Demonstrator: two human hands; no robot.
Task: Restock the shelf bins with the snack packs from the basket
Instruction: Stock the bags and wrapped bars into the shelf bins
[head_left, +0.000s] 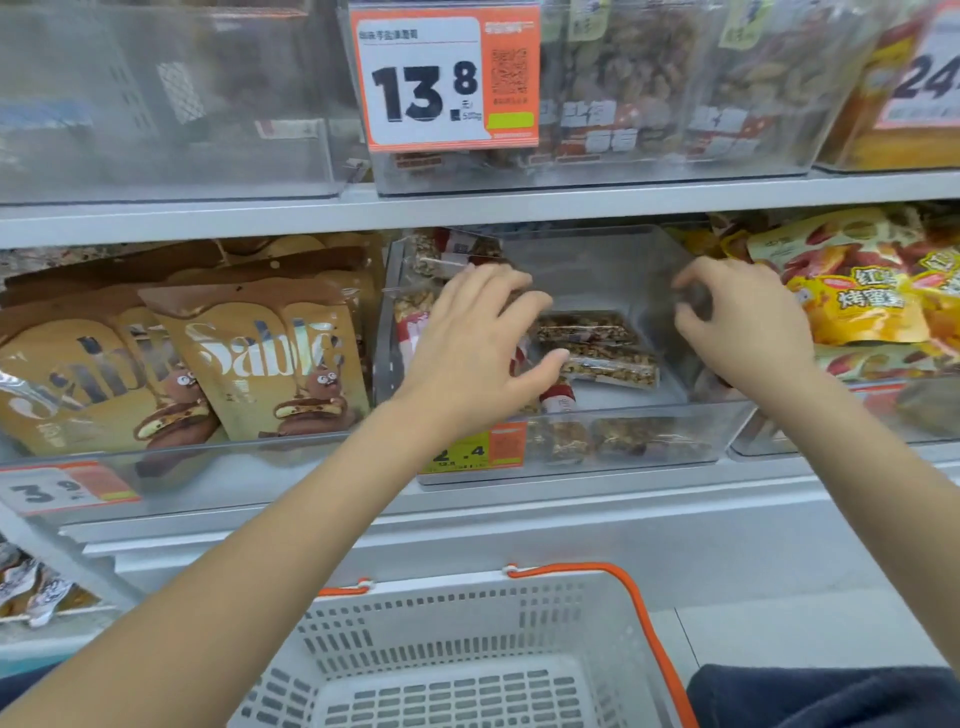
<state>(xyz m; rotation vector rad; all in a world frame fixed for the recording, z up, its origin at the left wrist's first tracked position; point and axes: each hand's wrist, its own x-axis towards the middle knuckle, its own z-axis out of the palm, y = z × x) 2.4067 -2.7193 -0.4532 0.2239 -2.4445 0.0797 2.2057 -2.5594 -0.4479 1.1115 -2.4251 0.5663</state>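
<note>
A clear shelf bin (613, 415) sits on the middle shelf, with both of my hands reaching into it. Several nut-bar snack packs (597, 345) in clear wrappers lie flat on its floor, and more stand along its left wall. My left hand (467, 343) is over those left packs, fingers curled on top and thumb spread below, gripping a few of them. My right hand (753, 322) is at the bin's right wall, fingers curled round a small dark blurred pack (696, 306). The white basket (571, 579) with orange handles stands below; no packs show in its visible part.
Brown cookie bags (260, 358) fill the bin to the left, yellow snack bags (857, 301) the one to the right. Clear bins of nuts (649, 104) and a price tag (441, 78) occupy the shelf above. A grey shelf ledge (519, 519) runs between bin and basket.
</note>
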